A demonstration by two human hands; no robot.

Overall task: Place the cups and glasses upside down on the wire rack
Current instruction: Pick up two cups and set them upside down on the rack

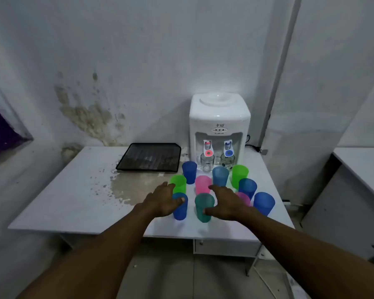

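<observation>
1. Head view is showing both hands reaching over a white tabletop (73, 201) toward a cluster of coloured plastic cups standing near its right edge.
2. The left hand (163, 200) is spreading open, its grip released; the thumb is touching the rim of a blue cup (180, 209) near the front edge, and the fingertips are lying against a green cup (179, 183) just behind.
3. The right hand (226, 201) is likewise lying open, holding nothing, with its thumb resting against a teal cup (204, 207) and its fingers reaching near a pink cup (202, 184).
4. The black wire rack (149, 157) is sitting bare near the back edge, beside a white water dispenser (219, 128) under whose taps two clear glasses (206, 162) are standing.
</observation>
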